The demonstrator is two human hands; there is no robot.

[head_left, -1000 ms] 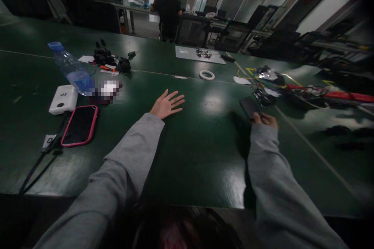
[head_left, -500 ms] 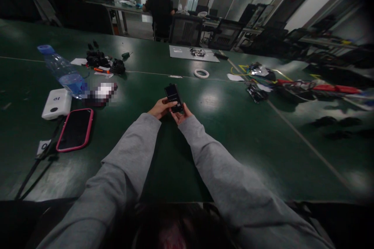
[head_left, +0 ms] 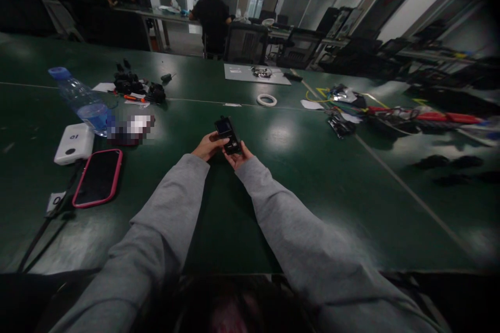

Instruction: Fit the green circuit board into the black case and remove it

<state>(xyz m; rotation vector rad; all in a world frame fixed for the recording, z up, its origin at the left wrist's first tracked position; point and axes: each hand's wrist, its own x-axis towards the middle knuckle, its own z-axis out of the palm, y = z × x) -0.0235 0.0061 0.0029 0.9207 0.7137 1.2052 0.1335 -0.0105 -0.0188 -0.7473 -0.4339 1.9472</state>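
Observation:
A small black handheld device (head_left: 225,130) with a dark screen on its upper half is held over the green table (head_left: 312,197), tilted slightly to the left. My left hand (head_left: 209,146) grips its left side, the thumb lying across the lower front face. At the lower right edge, my right hand (head_left: 239,156) closes on the same device with thumb and fingers. The device's back and the fingertips behind it are hidden. What the screen shows is too small to read.
Left lie a pink-cased phone (head_left: 98,178), a white box (head_left: 74,144) with a cable, and a tilted water bottle (head_left: 92,114). Farther off are a tape roll (head_left: 266,100), a grey board (head_left: 238,74) and black parts (head_left: 128,82). Wires and red tools (head_left: 429,116) lie right.
The camera view has shifted slightly, so the scene sits a little lower and more to the left. Both hands still hold the device, with the left thumb on its front.

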